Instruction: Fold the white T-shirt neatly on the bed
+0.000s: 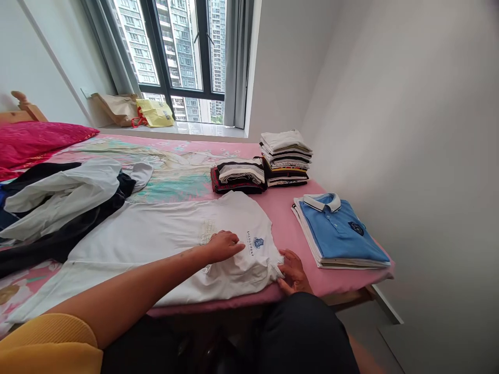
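A white T-shirt (156,228) with a small blue crest and dark lettering lies spread across the bed, its collar end towards the right. My left hand (226,245) rests on the shirt beside the printed crest, fingers loosely stretched over the cloth. At the shirt's near right edge, my right hand (294,272) has its fingers and thumb closed on the bunched white fabric. Part of the shirt is hidden beneath my left forearm.
To the right lies a folded blue polo shirt (335,234) on white garments. Behind stand a tall folded stack (286,156) and a lower one (239,174). Loose clothes (70,192) heap at left. A red pillow (42,137) and window-sill bags (156,111) are farther back.
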A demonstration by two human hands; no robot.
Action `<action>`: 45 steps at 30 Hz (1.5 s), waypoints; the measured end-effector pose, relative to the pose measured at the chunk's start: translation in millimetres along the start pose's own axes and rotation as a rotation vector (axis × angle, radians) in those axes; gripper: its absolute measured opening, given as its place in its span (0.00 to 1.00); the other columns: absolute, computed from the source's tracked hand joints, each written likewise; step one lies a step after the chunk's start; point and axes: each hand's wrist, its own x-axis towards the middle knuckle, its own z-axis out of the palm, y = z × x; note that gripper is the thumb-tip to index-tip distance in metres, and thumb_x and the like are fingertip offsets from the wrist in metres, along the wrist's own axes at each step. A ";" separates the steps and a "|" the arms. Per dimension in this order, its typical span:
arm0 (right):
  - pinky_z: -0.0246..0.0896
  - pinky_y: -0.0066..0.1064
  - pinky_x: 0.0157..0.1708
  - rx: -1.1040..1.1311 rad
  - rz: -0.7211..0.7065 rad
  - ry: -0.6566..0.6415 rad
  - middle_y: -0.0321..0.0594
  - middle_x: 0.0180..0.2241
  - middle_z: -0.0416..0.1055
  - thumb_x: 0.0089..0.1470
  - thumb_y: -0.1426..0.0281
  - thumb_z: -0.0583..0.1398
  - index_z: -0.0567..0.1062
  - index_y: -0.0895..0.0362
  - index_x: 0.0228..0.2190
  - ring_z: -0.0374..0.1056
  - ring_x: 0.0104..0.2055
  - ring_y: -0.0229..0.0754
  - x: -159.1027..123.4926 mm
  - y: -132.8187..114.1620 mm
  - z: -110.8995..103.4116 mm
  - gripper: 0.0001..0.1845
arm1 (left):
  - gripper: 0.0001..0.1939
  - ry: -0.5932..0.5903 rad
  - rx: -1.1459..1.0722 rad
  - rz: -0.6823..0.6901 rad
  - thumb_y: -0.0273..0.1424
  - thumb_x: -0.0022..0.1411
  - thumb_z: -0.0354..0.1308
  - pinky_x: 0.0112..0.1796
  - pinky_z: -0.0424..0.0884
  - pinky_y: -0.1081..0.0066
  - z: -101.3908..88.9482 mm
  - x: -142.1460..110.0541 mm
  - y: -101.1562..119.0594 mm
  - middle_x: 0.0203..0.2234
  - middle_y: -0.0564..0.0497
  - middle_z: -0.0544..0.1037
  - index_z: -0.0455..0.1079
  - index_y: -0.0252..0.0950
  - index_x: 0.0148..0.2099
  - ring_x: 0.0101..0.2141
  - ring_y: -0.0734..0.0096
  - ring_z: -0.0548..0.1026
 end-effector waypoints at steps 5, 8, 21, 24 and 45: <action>0.50 0.51 0.56 0.006 0.032 0.005 0.40 0.55 0.59 0.46 0.69 0.58 0.77 0.52 0.31 0.50 0.59 0.54 1.9 -3.8 -3.7 0.09 | 0.04 0.138 -0.183 0.126 0.31 0.49 0.51 0.35 0.63 0.71 -16.3 -1.0 8.9 0.22 0.54 0.69 0.62 0.37 0.24 0.29 0.70 0.67; 0.50 0.52 0.56 0.009 0.046 0.009 0.41 0.55 0.59 0.47 0.68 0.59 0.77 0.52 0.33 0.50 0.59 0.54 2.7 -5.4 -4.9 0.10 | 0.08 0.249 -0.343 0.179 0.33 0.51 0.50 0.27 0.58 0.74 -32.5 -9.2 8.4 0.18 0.58 0.59 0.56 0.38 0.23 0.24 0.76 0.58; 0.55 0.46 0.51 -0.074 0.101 0.183 0.43 0.45 0.64 0.42 0.74 0.56 0.73 0.53 0.31 0.57 0.52 0.51 -2.7 -5.0 2.3 0.11 | 0.11 0.325 -0.261 0.218 0.39 0.61 0.46 0.28 0.55 0.74 -46.7 -37.4 -7.8 0.22 0.59 0.57 0.56 0.38 0.31 0.25 0.77 0.55; 0.52 0.49 0.53 -0.129 0.056 0.136 0.44 0.49 0.62 0.39 0.73 0.56 0.72 0.53 0.34 0.54 0.55 0.54 2.6 -6.4 -3.0 0.15 | 0.11 0.283 -0.270 0.212 0.39 0.60 0.47 0.27 0.55 0.74 -43.5 -36.3 -7.3 0.21 0.59 0.56 0.55 0.38 0.29 0.24 0.77 0.54; 0.56 0.40 0.40 -0.268 0.209 0.108 0.41 0.29 0.67 0.51 0.64 0.56 0.73 0.54 0.22 0.60 0.35 0.44 -13.0 -13.1 3.2 0.11 | 0.19 0.151 -0.356 0.130 0.45 0.60 0.45 0.26 0.56 0.74 -28.9 -14.1 3.4 0.18 0.57 0.59 0.59 0.37 0.23 0.24 0.75 0.59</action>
